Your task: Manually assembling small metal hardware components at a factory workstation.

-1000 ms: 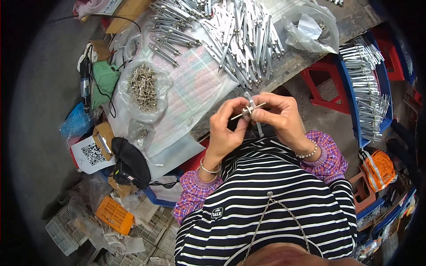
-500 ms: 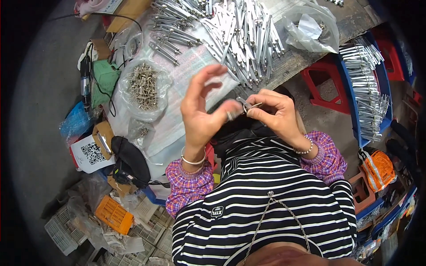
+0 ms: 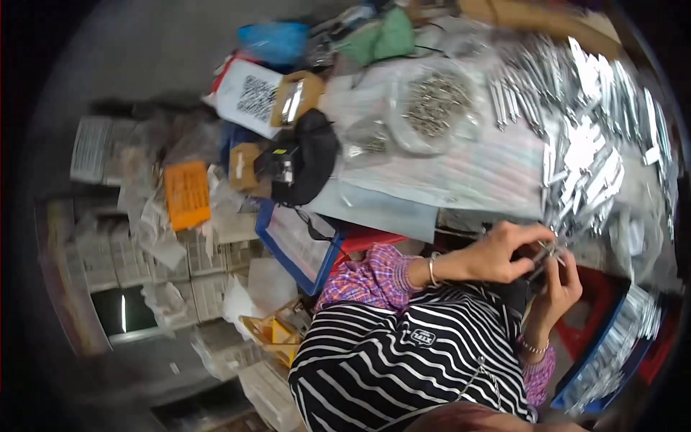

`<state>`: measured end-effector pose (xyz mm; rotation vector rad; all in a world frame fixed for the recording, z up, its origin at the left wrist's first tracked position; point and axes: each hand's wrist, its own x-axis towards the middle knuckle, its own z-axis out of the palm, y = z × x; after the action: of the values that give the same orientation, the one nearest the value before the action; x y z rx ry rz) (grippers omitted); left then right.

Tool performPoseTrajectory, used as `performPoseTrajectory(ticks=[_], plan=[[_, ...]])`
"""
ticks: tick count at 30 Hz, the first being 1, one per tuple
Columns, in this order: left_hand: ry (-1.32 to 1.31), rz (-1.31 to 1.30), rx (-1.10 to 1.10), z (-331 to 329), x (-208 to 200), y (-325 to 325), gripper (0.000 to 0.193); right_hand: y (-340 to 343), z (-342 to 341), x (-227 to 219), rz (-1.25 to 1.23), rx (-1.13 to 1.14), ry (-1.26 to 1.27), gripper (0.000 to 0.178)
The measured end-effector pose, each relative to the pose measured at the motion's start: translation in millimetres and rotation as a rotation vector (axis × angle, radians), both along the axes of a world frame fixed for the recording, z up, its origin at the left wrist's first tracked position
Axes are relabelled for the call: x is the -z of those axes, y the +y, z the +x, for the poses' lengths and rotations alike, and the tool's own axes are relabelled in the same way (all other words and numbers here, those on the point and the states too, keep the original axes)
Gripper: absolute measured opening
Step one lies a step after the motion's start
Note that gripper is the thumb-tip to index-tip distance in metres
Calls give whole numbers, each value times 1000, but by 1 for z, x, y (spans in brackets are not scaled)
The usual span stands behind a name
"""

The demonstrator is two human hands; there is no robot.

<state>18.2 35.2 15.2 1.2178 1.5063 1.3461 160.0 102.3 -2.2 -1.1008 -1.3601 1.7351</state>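
Piece in work: one slim silver-grey metal piece [image 3: 548, 252], pinched between both hands, right of centre, just below the bar pile; too blurred for exact form.
Hands: two, both narrow, closed at the fingertips on that same piece.
Left hand [image 3: 504, 252]: reaching in from the left, nearly level, with index finger arched over and thumb bent in beneath; one pale smooth bangle [image 3: 432, 270] at the wrist.
Right hand [image 3: 560, 291]: raised from below, wrist low, fingers pointing up and curled toward the left fingertips; one beaded bracelet [image 3: 534, 348] at the wrist.
Sleeves: two, purple-and-orange plaid with gathered cuffs, left [image 3: 374, 277] stretched sideways, right [image 3: 538, 374] partly hidden by the black-and-white striped garment [image 3: 389, 360].
Bars on the sheeting: many long flat silver metal bars [image 3: 586, 173], overlapping too much to count, spread over the right part of the pink-and-white sheeting [image 3: 468, 169].
Pins: one clear plastic bag [image 3: 412, 140], open, full of short brass-toned metal pins [image 3: 435, 104], too many to count; one smaller clear bag [image 3: 371, 142] just beside it to the left.
Blue-rimmed trays: two, one [image 3: 328, 266] left of the left sleeve, one [image 3: 592, 347] at lower right, filled with uncounted silver bars.
Orange basket: one, rectangular plastic [image 3: 187, 194], far left.
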Motion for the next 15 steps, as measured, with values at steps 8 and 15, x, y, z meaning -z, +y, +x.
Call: performPoseTrajectory(ticks=[8, 15], plan=[[274, 206, -319, 20, -11, -16, 41, -24, -12, -3, 88, 52, 136, 16], [285, 211, -249, -2, -9, -22, 43, -19, -20, -4, -173, -11, 226, 22]])
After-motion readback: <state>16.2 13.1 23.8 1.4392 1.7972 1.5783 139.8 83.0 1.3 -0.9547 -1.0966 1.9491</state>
